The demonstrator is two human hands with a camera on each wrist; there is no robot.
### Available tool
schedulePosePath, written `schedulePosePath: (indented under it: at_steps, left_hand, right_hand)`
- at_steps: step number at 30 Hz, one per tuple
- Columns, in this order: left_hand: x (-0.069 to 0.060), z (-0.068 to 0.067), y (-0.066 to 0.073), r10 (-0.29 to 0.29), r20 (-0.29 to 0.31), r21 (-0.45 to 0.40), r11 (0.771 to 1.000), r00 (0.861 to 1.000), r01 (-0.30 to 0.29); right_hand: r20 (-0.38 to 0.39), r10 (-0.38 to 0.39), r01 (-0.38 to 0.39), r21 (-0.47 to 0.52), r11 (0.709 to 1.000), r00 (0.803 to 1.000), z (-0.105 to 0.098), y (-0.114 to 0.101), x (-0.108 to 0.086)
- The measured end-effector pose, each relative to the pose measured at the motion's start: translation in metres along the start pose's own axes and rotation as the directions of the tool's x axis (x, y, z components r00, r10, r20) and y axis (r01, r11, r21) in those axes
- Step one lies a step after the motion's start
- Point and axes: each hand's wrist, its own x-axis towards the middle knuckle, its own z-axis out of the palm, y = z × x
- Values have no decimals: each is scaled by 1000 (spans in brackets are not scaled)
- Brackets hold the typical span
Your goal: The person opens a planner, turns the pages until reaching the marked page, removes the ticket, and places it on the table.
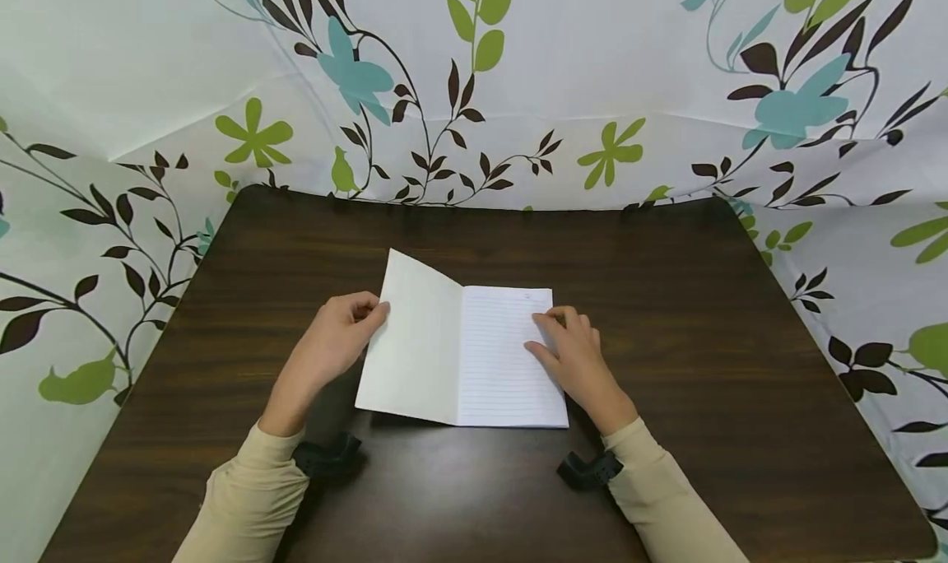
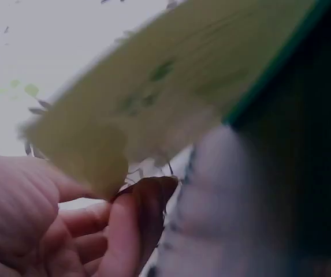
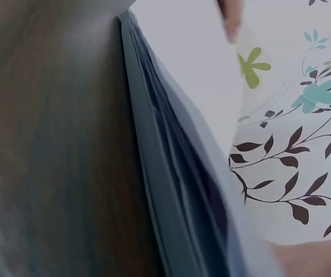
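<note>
A small notebook (image 1: pixel 511 357) lies open on the dark wooden table, with a blank inside cover (image 1: pixel 415 341) at left and a white ruled page at right. My left hand (image 1: pixel 336 337) pinches the cover's outer edge, and the cover stands tilted up from the table. In the left wrist view, the blurred cover (image 2: pixel 171 75) rises above my left hand (image 2: pixel 96 225), its edge between thumb and fingers. My right hand (image 1: pixel 578 357) rests at the page's right edge, thumb and index fingertips over the paper. Seen from the right wrist, the page edges (image 3: pixel 177 161) are slightly fanned.
The dark wood-grain table (image 1: pixel 704 365) extends on both sides of the notebook. A white cloth (image 1: pixel 548 77) printed with leaves, flowers and birds hangs behind and beside the table. Dark wrist-worn devices (image 1: pixel 326 454) sit by both beige sleeves (image 1: pixel 248 497).
</note>
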Motion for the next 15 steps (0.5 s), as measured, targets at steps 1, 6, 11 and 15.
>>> schedulePosePath:
  at_steps: [1,6,11,15]
  left_hand:
    - [1,-2,-7,-26,20,-12,1000,999,26]
    - [6,-5,-39,-145,93,-51,987,985,150]
    - [11,-1,-58,-182,100,-69,979,978,190]
    - [17,1,-65,-170,100,-78,981,980,178]
  right_hand:
    - [5,18,-18,12,1000,1000,-1,0,1]
    - [48,93,-94,31,995,995,-7,0,7]
    - [86,132,-137,58,989,987,-8,-1,6]
    - [84,147,-153,73,985,986,-8,-2,5]
